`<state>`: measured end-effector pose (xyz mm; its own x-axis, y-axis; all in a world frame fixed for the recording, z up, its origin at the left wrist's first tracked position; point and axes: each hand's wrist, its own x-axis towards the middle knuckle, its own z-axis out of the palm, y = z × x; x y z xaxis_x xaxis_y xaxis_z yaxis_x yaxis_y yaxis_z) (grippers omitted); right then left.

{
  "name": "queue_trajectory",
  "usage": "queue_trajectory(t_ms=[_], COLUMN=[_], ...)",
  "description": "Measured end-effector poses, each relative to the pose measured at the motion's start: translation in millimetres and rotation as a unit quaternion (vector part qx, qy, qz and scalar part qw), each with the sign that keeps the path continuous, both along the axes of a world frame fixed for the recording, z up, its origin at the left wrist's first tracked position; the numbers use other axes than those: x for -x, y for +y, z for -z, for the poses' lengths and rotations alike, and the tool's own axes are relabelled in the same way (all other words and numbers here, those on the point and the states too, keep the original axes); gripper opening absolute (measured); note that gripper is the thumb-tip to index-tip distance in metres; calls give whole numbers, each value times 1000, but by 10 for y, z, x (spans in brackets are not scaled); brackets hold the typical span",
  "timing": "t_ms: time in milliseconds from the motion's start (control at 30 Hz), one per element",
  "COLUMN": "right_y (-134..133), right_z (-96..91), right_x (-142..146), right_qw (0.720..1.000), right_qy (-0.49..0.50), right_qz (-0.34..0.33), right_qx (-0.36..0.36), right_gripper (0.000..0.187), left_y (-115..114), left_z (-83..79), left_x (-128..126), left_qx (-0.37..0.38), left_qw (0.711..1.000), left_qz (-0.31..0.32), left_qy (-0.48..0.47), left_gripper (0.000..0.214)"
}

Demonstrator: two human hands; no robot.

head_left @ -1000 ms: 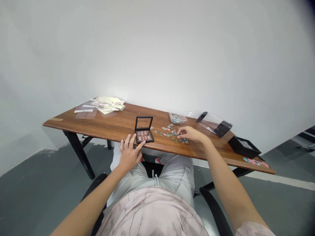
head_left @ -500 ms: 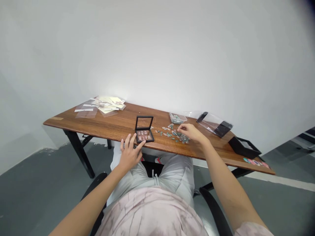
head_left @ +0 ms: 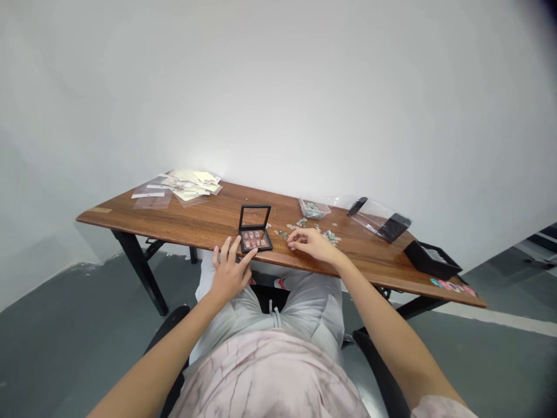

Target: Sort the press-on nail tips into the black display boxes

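Observation:
A small black display box (head_left: pixel 255 239) with a clear raised lid stands open near the table's front edge, holding a grid of pinkish stones. My left hand (head_left: pixel 230 274) rests at the front edge just below the box, fingers spread, and holds nothing. Small green and pink stones (head_left: pixel 315 231) lie scattered to the right of the box. My right hand (head_left: pixel 310 244) sits low among them, its fingertips bunched left of centre. Whether those fingertips pinch a stone is hidden.
The wooden table (head_left: pixel 195 220) stands against a white wall. On it are papers and clear bags (head_left: pixel 187 186), a small plastic tub of stones (head_left: pixel 314 209), a clear sleeve with a dark object (head_left: pixel 378 220), a black tray (head_left: pixel 431 260) and colourful cards (head_left: pixel 452 286).
My right hand has moved left and nearer the front edge, closer to the display box. My left hand has stayed in place.

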<state>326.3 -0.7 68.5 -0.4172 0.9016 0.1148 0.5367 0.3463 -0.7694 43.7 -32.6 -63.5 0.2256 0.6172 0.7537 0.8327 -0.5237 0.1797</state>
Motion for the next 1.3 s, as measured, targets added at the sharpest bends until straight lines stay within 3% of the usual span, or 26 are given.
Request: queue_trajectory(t_ms=[367,633,967,1133,1300], right_y=[129,92,107,62,17], right_z=[145,80,58,-55,-118], right_x=[13,-76,-61,-240,-606], right_qw=[988,991,988,983,974], right_qy=[-97,-98,-118,-111,-111], right_qz=[22,-7,6,76,142], right_qx=[-114,-90,-98,-126,-140], right_gripper=[25,22,22,25,23], left_y=[17,12,11,12,11], left_z=[20,20,16,13,6], left_x=[4,5,6,12,10], left_qx=[-10,-6,3,3,-2], left_qw=[1000,1000,1000,1000,1000], left_qz=[-1,0,0,2,-3], left_qy=[4,6,8,7,14], left_gripper=[55,56,56,56,55])
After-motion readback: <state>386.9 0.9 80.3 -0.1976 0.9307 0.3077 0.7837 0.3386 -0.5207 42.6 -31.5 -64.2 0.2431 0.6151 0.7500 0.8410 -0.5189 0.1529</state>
